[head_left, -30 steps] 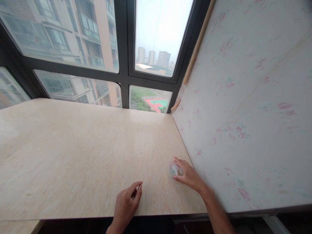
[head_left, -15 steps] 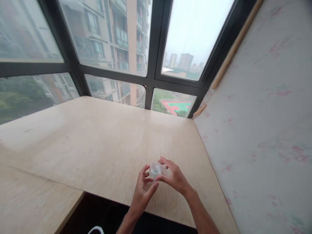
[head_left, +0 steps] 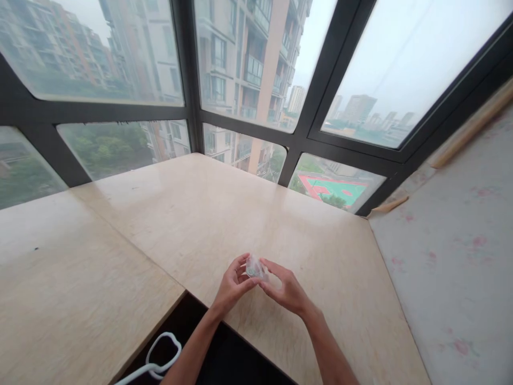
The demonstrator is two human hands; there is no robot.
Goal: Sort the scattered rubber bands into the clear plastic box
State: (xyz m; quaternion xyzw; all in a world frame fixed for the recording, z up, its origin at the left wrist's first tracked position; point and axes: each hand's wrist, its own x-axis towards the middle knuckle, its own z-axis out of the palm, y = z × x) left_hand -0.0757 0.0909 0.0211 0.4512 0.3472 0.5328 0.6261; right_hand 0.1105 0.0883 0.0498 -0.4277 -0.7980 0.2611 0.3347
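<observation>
Between both hands, above the pale stone-look counter (head_left: 316, 235), is a small clear plastic box (head_left: 255, 269) with a whitish and greenish pattern inside; its exact contents are too small to make out. My left hand (head_left: 234, 280) grips it from the left, thumb in front and fingers curled behind. On the right, my right hand (head_left: 285, 286) pinches the box's right side between thumb and forefinger. The box looks tilted, with a corner pointing up.
A white looped cord (head_left: 163, 350) hangs in the dark opening below the counter edge at lower left. Dark-framed windows (head_left: 192, 128) border the counter's far side. To the right rises a wall with floral paper (head_left: 460, 256). A small dark speck (head_left: 36, 248) lies at left.
The view has swung left, bringing more of the left counter and cord into sight. The box has been turned and tilted in my hands, which have come closer together around it.
</observation>
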